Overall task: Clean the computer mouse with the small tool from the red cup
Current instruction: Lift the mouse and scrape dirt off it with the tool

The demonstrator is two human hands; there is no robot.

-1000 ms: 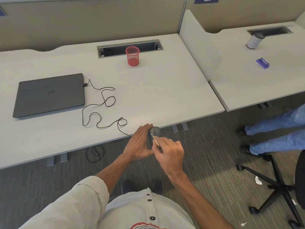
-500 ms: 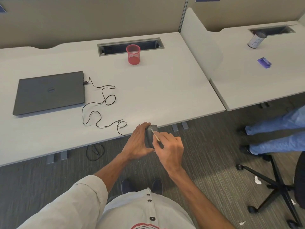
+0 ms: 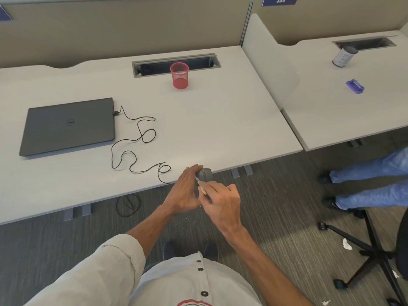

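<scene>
- The left hand (image 3: 185,192) grips the mouse (image 3: 205,173), its fingers (image 3: 194,167) wrapped along the mouse's far side.
- The mouse is held on edge at the near rim of the bench (image 3: 209,120), partly past that rim and over the carpet.
- The right hand (image 3: 223,202) pinches the tool (image 3: 201,187), a thin pale stick, between thumb and curled fingers.
- The tool's tip touches the mouse on the side facing the person.
- A black cable (image 3: 136,142) runs in loose loops across the bench from the mouse to the laptop (image 3: 68,125), which lies closed at the left.
- The red cup (image 3: 179,75) stands upright at the back of the bench, just in front of the cable slot, well apart from the hands.
- On the next bench to the right are a grey can (image 3: 343,56) and a small purple item (image 3: 354,86).
- Another person's legs (image 3: 371,173) in jeans show at the right edge.
</scene>
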